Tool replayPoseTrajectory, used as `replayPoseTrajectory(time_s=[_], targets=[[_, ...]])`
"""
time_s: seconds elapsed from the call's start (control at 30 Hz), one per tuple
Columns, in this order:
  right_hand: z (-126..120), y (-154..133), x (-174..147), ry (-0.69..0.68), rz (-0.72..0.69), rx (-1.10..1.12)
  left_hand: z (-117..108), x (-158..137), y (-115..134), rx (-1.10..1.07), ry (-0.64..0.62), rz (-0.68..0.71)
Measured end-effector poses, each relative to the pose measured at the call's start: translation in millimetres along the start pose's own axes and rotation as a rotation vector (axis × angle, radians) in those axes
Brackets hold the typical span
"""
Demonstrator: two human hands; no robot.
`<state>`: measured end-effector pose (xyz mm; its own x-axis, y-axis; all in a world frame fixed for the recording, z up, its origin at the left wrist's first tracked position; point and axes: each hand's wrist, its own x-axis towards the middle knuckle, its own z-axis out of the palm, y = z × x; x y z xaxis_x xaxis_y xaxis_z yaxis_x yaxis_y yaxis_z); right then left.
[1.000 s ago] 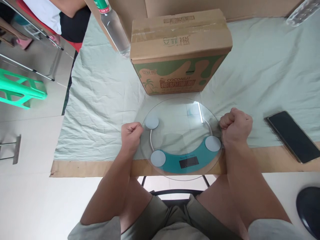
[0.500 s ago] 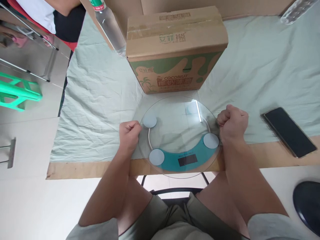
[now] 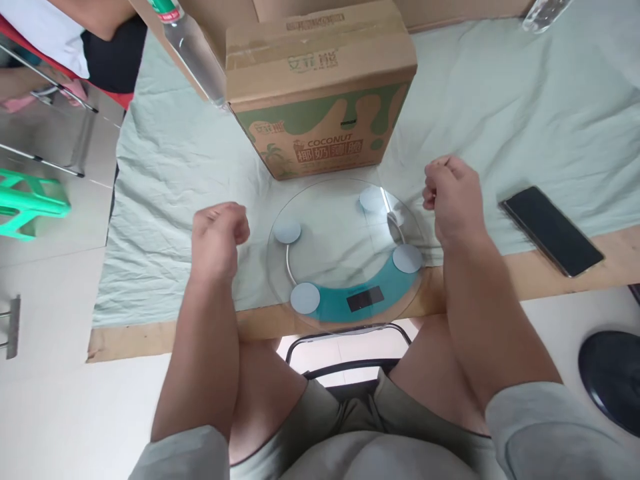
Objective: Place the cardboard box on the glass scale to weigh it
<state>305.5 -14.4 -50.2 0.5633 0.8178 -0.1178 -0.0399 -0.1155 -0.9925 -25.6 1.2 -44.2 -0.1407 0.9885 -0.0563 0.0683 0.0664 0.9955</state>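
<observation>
A round glass bathroom scale [image 3: 335, 260] lies at the table's front edge, with a teal curved panel and a dark display [image 3: 365, 299] on the near side. To its left, apart from the glass, my left hand [image 3: 217, 237] is raised in a loose fist with nothing visible in it. My right hand [image 3: 453, 193] is also curled into a fist, up and to the right of the scale's rim. Just behind the scale stands a cardboard box [image 3: 320, 127] printed with COCONUT, its top taped.
A black phone [image 3: 551, 230] lies on the right near the table edge. A clear bottle [image 3: 197, 60] stands left of the box, another [image 3: 544, 13] at the back right. On the floor at left is a green stool [image 3: 33, 203]; another person's arm [image 3: 95, 13] shows beyond the table.
Both hands have lifted and moved outward, away from the scale's rim, still closed. The view has shifted slightly; the scale and box look unmoved on the table.
</observation>
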Motion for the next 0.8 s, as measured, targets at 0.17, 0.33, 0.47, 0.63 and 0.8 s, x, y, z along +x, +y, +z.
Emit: replayPoseTrajectory(time_s=[0.17, 0.33, 0.47, 0.63, 0.8], targets=[[10.2, 3.4, 38.5, -0.110, -0.177, 0.060, 7.8, 26.6, 20.8, -0.115, -0.013, 0.148], [29.9, 36.0, 69.6, -0.424, -0.386, 0.145, 46.2, 49.1, 17.7, -0.219, -0.097, 0.009], [39.7, 43.7, 73.8, -0.551, -0.361, 0.155, 68.5, 51.9, 16.4, -0.171, -0.176, -0.001], [41.3, 37.1, 67.7, -0.650, -0.426, 0.107, 68.2, 48.4, 14.5, -0.215, -0.138, -0.045], [39.6, 30.3, 58.9, -0.642, -0.427, 0.140, 69.0, 39.0, 12.5, -0.206, -0.177, 0.089]])
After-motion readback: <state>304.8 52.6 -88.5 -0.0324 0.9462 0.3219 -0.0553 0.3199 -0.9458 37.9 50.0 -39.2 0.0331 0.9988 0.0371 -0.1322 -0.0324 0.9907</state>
